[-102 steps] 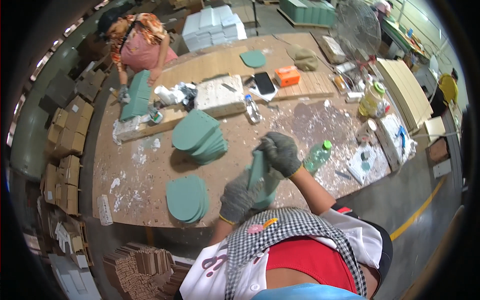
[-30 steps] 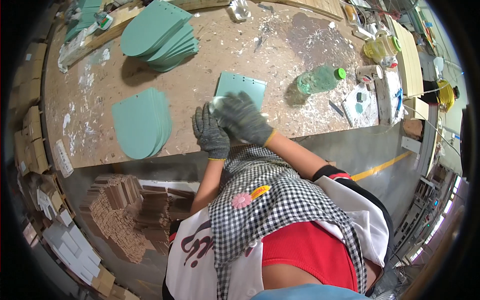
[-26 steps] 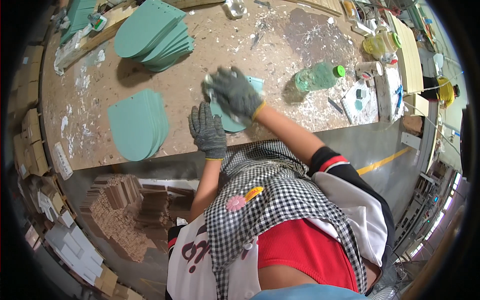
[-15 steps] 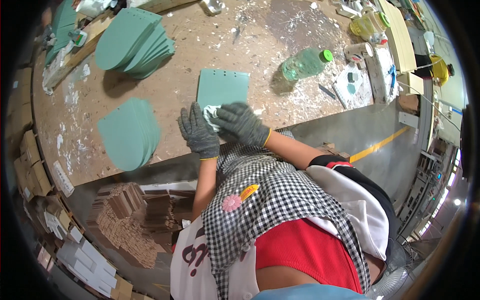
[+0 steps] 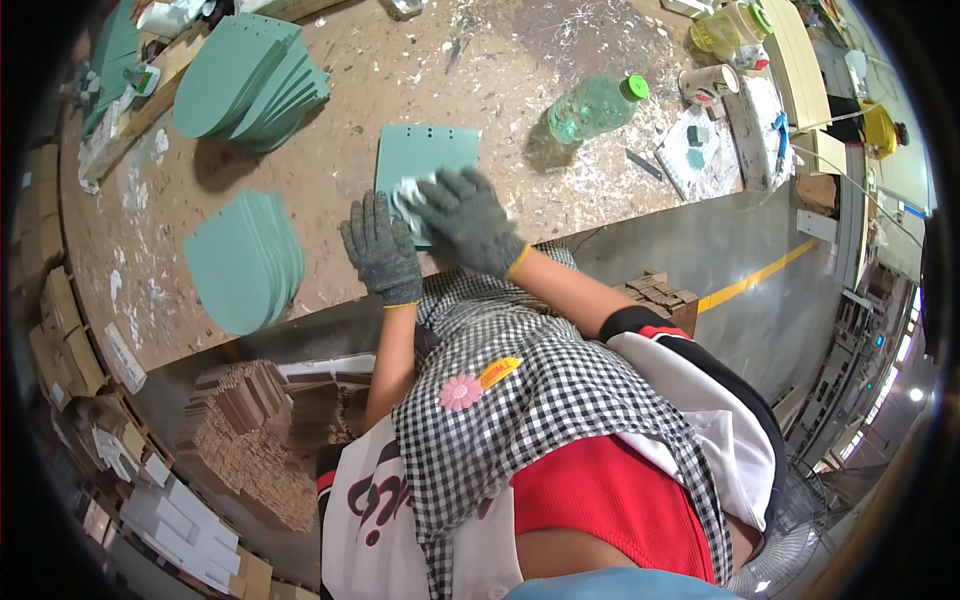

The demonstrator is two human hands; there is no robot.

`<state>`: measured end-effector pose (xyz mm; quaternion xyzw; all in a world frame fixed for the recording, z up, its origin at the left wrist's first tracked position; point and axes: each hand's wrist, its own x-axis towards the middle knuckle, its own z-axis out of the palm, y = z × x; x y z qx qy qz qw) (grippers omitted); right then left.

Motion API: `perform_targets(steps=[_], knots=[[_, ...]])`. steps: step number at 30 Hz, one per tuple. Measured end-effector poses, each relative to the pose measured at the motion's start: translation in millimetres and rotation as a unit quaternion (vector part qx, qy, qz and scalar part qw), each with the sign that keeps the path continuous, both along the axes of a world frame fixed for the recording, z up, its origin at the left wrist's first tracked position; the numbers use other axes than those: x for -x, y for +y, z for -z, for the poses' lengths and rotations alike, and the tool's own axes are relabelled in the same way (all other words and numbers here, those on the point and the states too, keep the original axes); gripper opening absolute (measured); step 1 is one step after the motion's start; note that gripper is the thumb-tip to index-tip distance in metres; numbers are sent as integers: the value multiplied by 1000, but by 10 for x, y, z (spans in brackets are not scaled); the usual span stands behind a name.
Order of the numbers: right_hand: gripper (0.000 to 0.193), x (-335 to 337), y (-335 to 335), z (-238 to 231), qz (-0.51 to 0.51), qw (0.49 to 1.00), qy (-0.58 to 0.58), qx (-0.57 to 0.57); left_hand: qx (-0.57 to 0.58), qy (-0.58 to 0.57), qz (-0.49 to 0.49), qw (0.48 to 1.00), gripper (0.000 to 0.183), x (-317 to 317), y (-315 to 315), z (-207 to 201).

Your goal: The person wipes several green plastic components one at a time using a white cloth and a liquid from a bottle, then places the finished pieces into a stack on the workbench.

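A flat green panel [image 5: 428, 150] with small holes along its far edge lies on the workbench in front of me. My right hand [image 5: 468, 222], in a dark grey knit glove, presses a white cloth [image 5: 408, 200] onto the panel's near part; the glove and cloth are slightly blurred. My left hand [image 5: 382, 248], gloved alike, rests flat with fingers stretched at the panel's near left corner. To the left sits a low stack of green round-ended panels [image 5: 240, 262]. Behind it stands a taller, fanned stack of the same green panels [image 5: 235, 82].
At the right of the worn, paint-spotted workbench [image 5: 340, 150] are a green-capped bottle [image 5: 590, 110], a paper cup [image 5: 705, 85], a yellowish bottle [image 5: 722, 32] and a smeared white board [image 5: 700, 150]. Brown strips [image 5: 250, 440] are piled below the near edge. Far right, another person [image 5: 880, 130] wears yellow.
My right hand has pushed the cloth farther up over the panel. My left hand stays flat by the panel's near left corner. The whole view has shifted slightly.
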<state>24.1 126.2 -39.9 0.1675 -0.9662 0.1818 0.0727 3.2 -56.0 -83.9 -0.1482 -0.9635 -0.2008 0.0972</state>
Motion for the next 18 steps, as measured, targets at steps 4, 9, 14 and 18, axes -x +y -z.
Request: perform_targets(steps=[4, 9, 14, 18], knots=[[51, 767, 49, -13, 97, 995, -34, 16, -15, 6, 5, 1000, 43, 17, 33, 51], [61, 127, -258, 77, 27, 991, -13, -131, 30, 29, -13, 999, 43, 17, 0, 122], [57, 613, -36, -270, 89, 982, -127, -103, 2, 21, -2, 1000, 44, 0, -2, 75], [52, 668, -25, -57, 112, 978, -31, -173, 24, 25, 4, 999, 45, 8, 3, 71]])
